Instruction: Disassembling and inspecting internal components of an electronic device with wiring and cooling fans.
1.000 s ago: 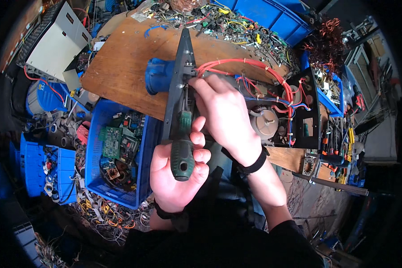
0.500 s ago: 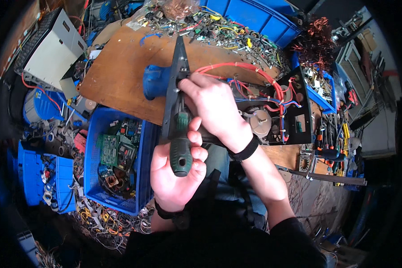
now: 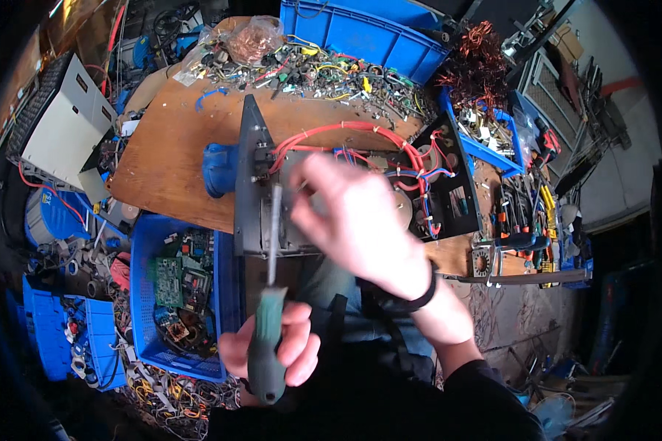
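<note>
My left hand (image 3: pixel 299 347) is wrapped round the dark green handle of a screwdriver (image 3: pixel 267 345). Its metal shaft points up and away from me, the tip close to the dark side panel (image 3: pixel 250 176) of an open metal housing. A blue round fitting (image 3: pixel 219 170) sticks out from the panel's left side. Inside the housing run thick red cables (image 3: pixel 382 127), and round parts sit beneath them. Over the housing's left part hovers my right hand (image 3: pixel 357 220), smeared by motion. Its fingers look bent, and whether anything is between them is hidden.
A blue crate (image 3: pixel 143 309) of circuit boards stands at the lower left. Small scrap parts (image 3: pixel 324 73) cover the far side of the wooden table (image 3: pixel 154 162). Hand tools (image 3: pixel 518 213) are gathered at the right, near a heap of copper wire (image 3: pixel 478 62).
The screwdriver has come back from the panel toward me, with my left hand lower. My right hand has moved off the panel, rightward and nearer me. The whole view has shifted slightly.
</note>
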`<state>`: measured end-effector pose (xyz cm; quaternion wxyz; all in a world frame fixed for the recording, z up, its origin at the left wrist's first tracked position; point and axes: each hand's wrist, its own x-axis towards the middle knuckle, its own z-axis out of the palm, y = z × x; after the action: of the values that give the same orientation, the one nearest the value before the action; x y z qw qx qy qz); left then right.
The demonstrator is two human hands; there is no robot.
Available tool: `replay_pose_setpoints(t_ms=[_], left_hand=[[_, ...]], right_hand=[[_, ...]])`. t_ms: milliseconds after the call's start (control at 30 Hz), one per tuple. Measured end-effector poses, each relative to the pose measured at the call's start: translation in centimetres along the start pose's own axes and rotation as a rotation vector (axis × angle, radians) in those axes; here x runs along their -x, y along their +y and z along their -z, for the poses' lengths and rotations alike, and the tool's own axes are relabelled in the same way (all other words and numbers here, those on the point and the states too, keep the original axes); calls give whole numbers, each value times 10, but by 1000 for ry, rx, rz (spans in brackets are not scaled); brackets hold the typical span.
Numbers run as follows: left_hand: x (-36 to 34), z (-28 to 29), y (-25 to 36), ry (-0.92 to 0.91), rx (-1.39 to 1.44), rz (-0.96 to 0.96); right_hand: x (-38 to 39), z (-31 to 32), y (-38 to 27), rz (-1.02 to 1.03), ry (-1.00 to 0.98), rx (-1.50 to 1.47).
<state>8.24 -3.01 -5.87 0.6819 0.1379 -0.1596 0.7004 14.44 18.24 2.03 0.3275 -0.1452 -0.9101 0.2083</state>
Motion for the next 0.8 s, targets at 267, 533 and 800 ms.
replay_pose_setpoints(t_ms=[267,533,800], left_hand=[[-18,-25,22,227,-376,-97],[-4,-23,2,583,-876,-205],[-26,2,-10,444,-839,-109]], right_hand=[[-91,68,83,-76,-75,822],[53,62,-43,164,-326,-221],[118,33,-44,-17,-183,-535]])
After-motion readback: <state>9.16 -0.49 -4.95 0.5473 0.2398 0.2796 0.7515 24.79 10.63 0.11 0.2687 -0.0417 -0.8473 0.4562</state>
